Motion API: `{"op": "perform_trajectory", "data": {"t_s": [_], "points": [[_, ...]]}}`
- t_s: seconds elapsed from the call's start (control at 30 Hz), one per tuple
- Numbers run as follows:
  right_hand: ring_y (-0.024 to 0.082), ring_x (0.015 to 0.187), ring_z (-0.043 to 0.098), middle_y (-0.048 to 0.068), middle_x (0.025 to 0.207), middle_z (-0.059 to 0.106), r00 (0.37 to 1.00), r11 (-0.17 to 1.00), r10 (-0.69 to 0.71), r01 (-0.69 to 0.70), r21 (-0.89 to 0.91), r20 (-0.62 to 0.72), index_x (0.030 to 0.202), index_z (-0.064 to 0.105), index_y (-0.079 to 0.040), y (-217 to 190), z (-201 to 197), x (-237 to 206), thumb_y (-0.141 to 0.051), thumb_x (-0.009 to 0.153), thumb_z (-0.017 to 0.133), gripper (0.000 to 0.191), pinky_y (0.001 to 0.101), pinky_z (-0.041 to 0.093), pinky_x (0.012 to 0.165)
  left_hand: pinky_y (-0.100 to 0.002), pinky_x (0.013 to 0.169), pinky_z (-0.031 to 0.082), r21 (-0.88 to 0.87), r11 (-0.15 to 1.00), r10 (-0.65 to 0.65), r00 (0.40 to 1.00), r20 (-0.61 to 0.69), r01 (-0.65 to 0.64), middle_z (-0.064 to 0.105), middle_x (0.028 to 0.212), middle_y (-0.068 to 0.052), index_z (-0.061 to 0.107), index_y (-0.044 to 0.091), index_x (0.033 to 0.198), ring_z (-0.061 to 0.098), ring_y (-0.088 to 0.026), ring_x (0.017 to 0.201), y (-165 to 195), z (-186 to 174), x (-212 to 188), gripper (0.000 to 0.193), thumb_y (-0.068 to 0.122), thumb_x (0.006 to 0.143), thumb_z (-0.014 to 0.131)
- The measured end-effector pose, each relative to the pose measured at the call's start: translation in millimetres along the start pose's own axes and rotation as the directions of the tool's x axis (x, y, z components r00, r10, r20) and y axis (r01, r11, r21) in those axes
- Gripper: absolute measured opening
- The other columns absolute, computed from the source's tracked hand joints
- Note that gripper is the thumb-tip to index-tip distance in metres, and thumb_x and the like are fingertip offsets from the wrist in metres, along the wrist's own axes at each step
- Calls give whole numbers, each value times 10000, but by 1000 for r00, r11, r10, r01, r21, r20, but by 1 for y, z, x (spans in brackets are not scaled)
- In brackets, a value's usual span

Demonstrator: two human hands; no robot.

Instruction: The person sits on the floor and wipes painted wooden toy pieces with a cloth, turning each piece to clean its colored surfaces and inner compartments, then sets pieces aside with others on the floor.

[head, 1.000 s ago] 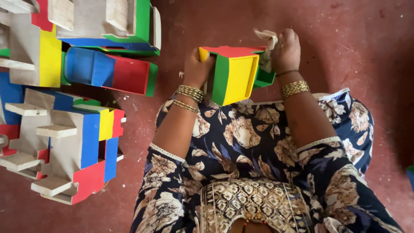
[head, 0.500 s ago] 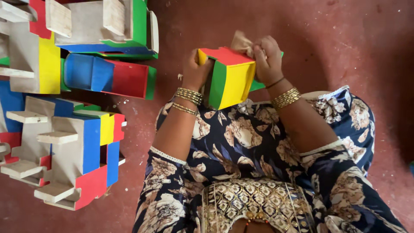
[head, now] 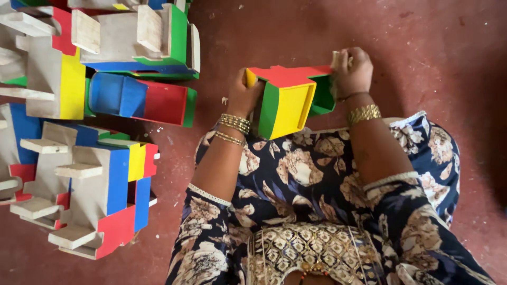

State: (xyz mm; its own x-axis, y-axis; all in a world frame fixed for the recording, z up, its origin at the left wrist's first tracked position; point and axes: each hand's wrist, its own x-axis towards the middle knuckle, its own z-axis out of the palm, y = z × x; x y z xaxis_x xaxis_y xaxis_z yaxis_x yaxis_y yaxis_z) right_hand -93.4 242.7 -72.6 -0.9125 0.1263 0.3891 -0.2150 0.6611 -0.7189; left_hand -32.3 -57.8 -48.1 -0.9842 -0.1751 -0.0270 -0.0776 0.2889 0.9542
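Observation:
A painted wooden toy (head: 288, 97) with a red top, yellow panel and green sides rests against my lap over the red floor. My left hand (head: 242, 97) grips its left end, near a yellow tip. My right hand (head: 353, 71) is closed at the toy's right end, pinching a small pale scrap, perhaps sandpaper, against the green side. Gold bangles circle both wrists.
Several similar painted wooden toys lie on the floor at the left: one upside down with bare wood feet (head: 90, 195), a blue and red one (head: 140, 100), and more stacked at the top left (head: 132, 37). My patterned dress covers the lower frame.
The toy has turned and tilted in my hands, so its red top now faces up more. My right hand shifted along the toy's right end with the pale scrap.

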Motion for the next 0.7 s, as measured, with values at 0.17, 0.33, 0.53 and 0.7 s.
{"op": "perform_trajectory", "data": {"t_s": [0.17, 0.33, 0.53, 0.7], "points": [[435, 944, 620, 234, 1010, 644, 935, 929, -349, 338, 149, 56, 1018, 617, 10, -45, 0, -18, -227, 1081, 562, 251, 537, 506, 824, -323, 840, 568, -131, 991, 22, 998, 56, -14, 721, 1036, -56, 633, 34, 1124, 683, -134, 946, 6, 0, -7, 314, 157, 857, 742], [432, 880, 613, 249, 922, 598, 975, 978, -163, 180, -106, 151, 890, 568, -15, -24, 8, -9, -249, 1085, 512, 309, 543, 502, 801, -323, 852, 571, -114, 989, 106, 993, 57, -99, 728, 1051, -48, 634, 37, 1129, 680, -126, 962, 19, 5, -16, 349, 160, 842, 791], [480, 857, 616, 246, 951, 659, 937, 937, 305, -262, -232, 173, 954, 634, -52, 23, 5, 11, -399, 1048, 518, 377, 585, 492, 740, -315, 843, 568, -131, 987, 99, 994, 44, -93, 723, 1035, -43, 632, 28, 1122, 680, -115, 951, 21, 4, -3, 325, 167, 860, 766], [400, 880, 658, 205, 963, 659, 988, 987, -143, 146, -59, 57, 952, 625, -34, -7, -4, 4, -263, 1098, 578, 275, 519, 535, 756, -300, 773, 563, -15, 1000, -5, 999, -49, 4, 742, 955, -30, 673, 29, 1051, 681, -104, 864, 17, -3, 4, 237, 182, 885, 747]]}}
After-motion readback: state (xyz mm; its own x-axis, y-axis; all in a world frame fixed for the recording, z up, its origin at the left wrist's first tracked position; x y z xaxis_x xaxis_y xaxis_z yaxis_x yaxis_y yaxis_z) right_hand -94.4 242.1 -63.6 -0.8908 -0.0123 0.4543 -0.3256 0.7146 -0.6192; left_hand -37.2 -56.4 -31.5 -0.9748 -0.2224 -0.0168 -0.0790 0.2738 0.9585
